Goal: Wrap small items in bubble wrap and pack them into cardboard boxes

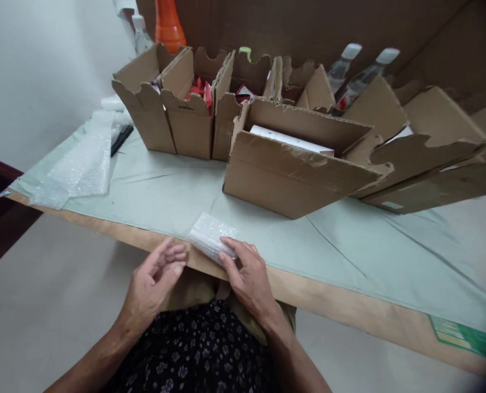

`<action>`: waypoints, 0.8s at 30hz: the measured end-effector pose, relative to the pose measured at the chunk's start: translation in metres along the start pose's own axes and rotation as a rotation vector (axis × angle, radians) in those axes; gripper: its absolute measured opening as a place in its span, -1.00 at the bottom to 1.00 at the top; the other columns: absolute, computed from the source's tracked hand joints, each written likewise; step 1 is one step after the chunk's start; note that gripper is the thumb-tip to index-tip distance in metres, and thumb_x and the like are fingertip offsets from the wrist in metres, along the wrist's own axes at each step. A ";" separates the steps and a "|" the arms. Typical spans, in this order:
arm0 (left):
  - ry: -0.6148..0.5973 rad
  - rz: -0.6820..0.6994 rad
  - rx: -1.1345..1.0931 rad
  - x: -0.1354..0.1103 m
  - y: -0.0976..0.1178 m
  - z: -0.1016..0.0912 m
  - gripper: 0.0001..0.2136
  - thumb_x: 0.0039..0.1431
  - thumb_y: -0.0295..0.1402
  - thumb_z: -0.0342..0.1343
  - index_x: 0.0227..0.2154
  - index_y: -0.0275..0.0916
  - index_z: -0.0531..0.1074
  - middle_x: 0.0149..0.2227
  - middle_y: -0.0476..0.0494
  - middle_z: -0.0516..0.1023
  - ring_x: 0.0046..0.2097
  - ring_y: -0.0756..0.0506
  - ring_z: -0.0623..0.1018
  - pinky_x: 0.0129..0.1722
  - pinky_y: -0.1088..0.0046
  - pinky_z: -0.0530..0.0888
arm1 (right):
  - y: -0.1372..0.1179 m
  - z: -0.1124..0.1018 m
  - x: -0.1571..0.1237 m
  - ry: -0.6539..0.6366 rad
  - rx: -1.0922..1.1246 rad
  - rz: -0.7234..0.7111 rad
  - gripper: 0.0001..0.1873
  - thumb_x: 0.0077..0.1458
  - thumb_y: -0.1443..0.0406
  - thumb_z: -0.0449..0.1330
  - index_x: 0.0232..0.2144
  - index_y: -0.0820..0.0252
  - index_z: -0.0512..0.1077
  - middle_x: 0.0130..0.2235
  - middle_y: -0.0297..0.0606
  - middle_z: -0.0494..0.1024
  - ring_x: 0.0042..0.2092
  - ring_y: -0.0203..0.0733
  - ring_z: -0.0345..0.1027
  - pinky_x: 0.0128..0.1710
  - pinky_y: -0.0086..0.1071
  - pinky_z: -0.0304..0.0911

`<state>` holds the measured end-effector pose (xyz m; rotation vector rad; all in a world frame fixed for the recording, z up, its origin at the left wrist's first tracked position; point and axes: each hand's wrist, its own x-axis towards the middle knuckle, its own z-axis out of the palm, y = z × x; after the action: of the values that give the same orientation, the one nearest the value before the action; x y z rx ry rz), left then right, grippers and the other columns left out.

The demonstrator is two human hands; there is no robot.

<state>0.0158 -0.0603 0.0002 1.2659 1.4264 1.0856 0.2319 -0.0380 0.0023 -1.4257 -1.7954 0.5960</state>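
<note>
A small packet in clear bubble wrap [212,237] lies at the front edge of the table. My right hand [249,273] grips its right end between thumb and fingers. What the wrap encloses cannot be made out. Just left of the packet, my left hand [155,281] is apart from it, fingers loosely bent and thumb away from them, holding nothing.
Several cardboard bins [189,128] line the back, some with red packets inside. A nearer cardboard box [292,177] holds a white item. Loose bubble wrap [83,164] and a black object [122,139] lie at left. Bottles [361,82] stand behind the bins.
</note>
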 end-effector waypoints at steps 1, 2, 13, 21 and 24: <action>-0.060 -0.074 -0.120 -0.002 0.002 0.006 -0.43 0.27 -0.15 0.24 0.27 -0.28 0.36 0.11 -0.36 0.61 0.08 -0.26 0.64 0.08 0.13 0.62 | -0.003 0.000 -0.004 -0.007 0.046 0.034 -0.75 0.34 0.26 0.16 0.02 0.07 0.53 -0.08 -0.22 0.69 -0.10 -0.07 0.53 -0.07 -0.16 0.43; -0.110 -0.131 -0.227 -0.003 0.005 0.013 -0.42 0.24 -0.13 0.26 0.25 -0.29 0.38 0.13 -0.39 0.60 0.12 -0.29 0.63 0.11 0.10 0.60 | -0.006 -0.001 -0.007 -0.023 0.087 0.054 -0.75 0.34 0.25 0.16 0.01 0.07 0.53 -0.08 -0.23 0.69 -0.10 -0.08 0.54 -0.08 -0.18 0.43; -0.361 -0.186 -0.364 0.007 0.015 0.042 -0.53 0.12 -0.14 0.35 0.05 -0.21 0.51 -0.04 -0.25 0.67 -0.06 -0.23 0.66 -0.08 0.28 0.62 | -0.002 -0.047 -0.008 -0.068 0.388 0.162 -0.44 0.15 0.05 0.32 0.15 0.12 0.44 0.09 -0.12 0.58 -0.01 -0.07 0.51 -0.01 -0.20 0.44; -0.539 0.053 0.163 0.008 0.022 0.066 -0.74 0.19 -0.38 0.14 -0.06 -0.13 0.52 -0.08 -0.10 0.61 -0.04 -0.15 0.57 0.04 0.30 0.51 | -0.007 -0.068 -0.012 -0.348 0.232 0.301 -0.87 0.05 0.35 0.33 -0.28 0.14 0.53 -0.33 -0.39 0.61 -0.31 -0.25 0.43 -0.32 -0.41 0.26; -0.766 -0.016 0.127 0.020 0.037 0.069 -0.58 0.15 -0.33 0.17 0.10 -0.12 0.44 -0.02 -0.13 0.60 -0.02 -0.17 0.58 0.00 0.29 0.54 | -0.011 -0.101 -0.010 -0.331 0.103 0.246 -0.86 0.08 0.34 0.32 -0.25 0.12 0.53 -0.29 -0.35 0.64 -0.28 -0.21 0.46 -0.27 -0.37 0.29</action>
<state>0.0896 -0.0345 0.0213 1.5319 0.9153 0.4073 0.3055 -0.0604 0.0692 -1.5586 -1.8162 1.0903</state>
